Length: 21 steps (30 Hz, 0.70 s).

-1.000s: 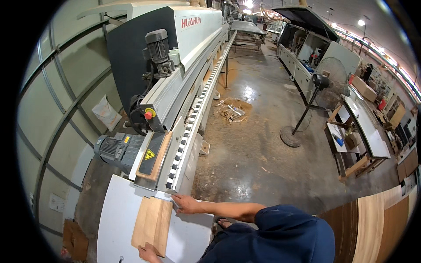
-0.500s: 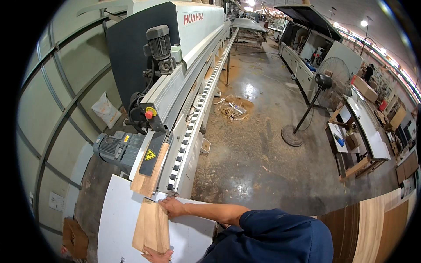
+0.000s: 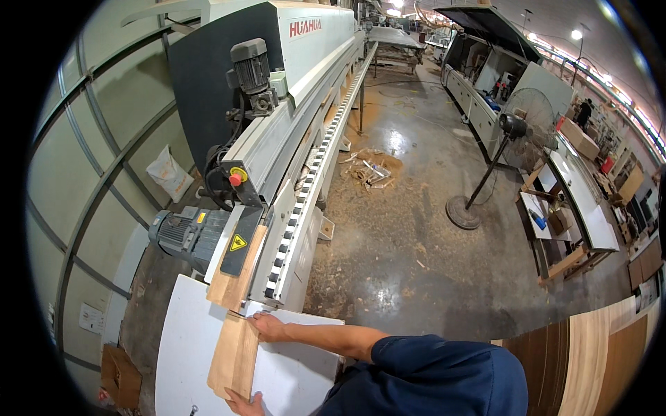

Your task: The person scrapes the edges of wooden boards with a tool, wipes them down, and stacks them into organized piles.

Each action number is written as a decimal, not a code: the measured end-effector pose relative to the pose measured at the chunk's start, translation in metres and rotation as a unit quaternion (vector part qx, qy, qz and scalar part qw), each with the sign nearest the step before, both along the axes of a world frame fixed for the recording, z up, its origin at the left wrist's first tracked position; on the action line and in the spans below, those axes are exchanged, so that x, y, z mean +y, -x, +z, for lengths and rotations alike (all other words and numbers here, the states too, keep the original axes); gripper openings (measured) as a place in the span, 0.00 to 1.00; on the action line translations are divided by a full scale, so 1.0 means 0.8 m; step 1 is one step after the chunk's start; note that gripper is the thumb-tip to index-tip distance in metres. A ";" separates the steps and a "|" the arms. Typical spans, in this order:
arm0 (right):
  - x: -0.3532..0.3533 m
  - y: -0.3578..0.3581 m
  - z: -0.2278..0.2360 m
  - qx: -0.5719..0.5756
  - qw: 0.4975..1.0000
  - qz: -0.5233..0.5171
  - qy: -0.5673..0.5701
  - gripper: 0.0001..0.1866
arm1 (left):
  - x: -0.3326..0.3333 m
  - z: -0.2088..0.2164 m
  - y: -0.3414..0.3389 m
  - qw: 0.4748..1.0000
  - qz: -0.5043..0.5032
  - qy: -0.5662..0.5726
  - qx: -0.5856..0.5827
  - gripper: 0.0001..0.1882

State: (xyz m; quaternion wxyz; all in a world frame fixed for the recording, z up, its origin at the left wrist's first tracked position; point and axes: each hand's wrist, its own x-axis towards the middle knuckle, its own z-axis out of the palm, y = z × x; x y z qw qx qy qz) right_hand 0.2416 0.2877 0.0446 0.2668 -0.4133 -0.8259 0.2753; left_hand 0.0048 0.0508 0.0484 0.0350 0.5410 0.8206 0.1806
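Note:
A light brown wooden board (image 3: 233, 355) lies lengthwise on the white tabletop (image 3: 177, 347), in line with the feed end of a long machine. My right hand (image 3: 269, 327) has its fingers curled against the board's far right corner. At the near end, my left hand (image 3: 244, 404) holds the corner, fingers along the end and thumb at the right side; the picture's lower edge cuts it off. Just beyond, a second wooden board (image 3: 238, 281) lies partly under the dark guard plate (image 3: 242, 243) with a yellow warning sign. A narrow gap separates the two boards.
The machine carries a row of black rollers (image 3: 288, 239), a red stop button (image 3: 236, 179) and a grey motor (image 3: 189, 232). Wood scraps (image 3: 373, 170) litter the floor. A standing fan (image 3: 513, 128) and a workbench (image 3: 579, 201) are at right, an open cardboard box (image 3: 120, 376) at lower left.
The near board has shifted slightly left, its right side now straight in line with the board ahead. Both my hands have moved a little left with it.

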 end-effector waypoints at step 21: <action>-0.016 -0.092 0.011 -0.044 0.996 0.056 0.045 0.15 | -0.018 0.057 -0.061 0.998 -0.010 0.006 -0.066 0.48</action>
